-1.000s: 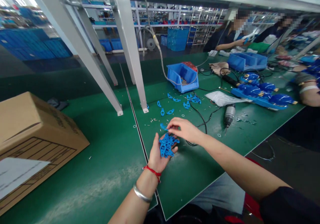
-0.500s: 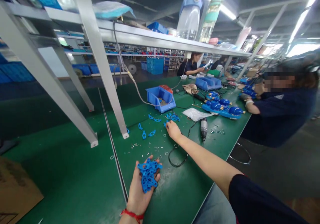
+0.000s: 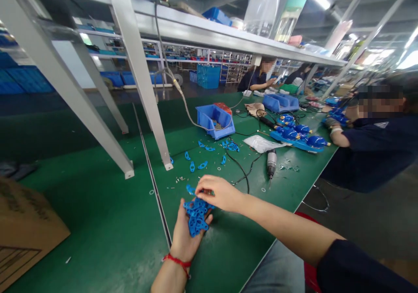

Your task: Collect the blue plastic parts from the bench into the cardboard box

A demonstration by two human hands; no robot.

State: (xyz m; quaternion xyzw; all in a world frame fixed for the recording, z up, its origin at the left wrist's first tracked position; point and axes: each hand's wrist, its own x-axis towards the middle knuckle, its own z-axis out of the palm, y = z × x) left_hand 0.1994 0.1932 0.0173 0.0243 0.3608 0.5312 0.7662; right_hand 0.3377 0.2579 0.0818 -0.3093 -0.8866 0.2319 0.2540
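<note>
Our left hand (image 3: 186,236) lies palm up at the near edge of the green bench (image 3: 107,223), its fingers loosely cupped around a heap of small blue plastic pieces (image 3: 196,214). Our right hand (image 3: 218,193) comes in from the right and sits just above that heap, its fingers pinched on one blue piece (image 3: 191,190) at the heap's far side. More loose blue pieces (image 3: 202,165) lie scattered farther out on the bench, near the foot of a white frame post (image 3: 168,166). Beyond them stands a blue bin (image 3: 215,121). An electric screwdriver (image 3: 271,159) lies to the right with its black cable (image 3: 243,173) curling toward our right hand. A cardboard box (image 3: 22,232) sits at the far left. A person in a dark shirt (image 3: 375,149) works at the right end of the bench.
</note>
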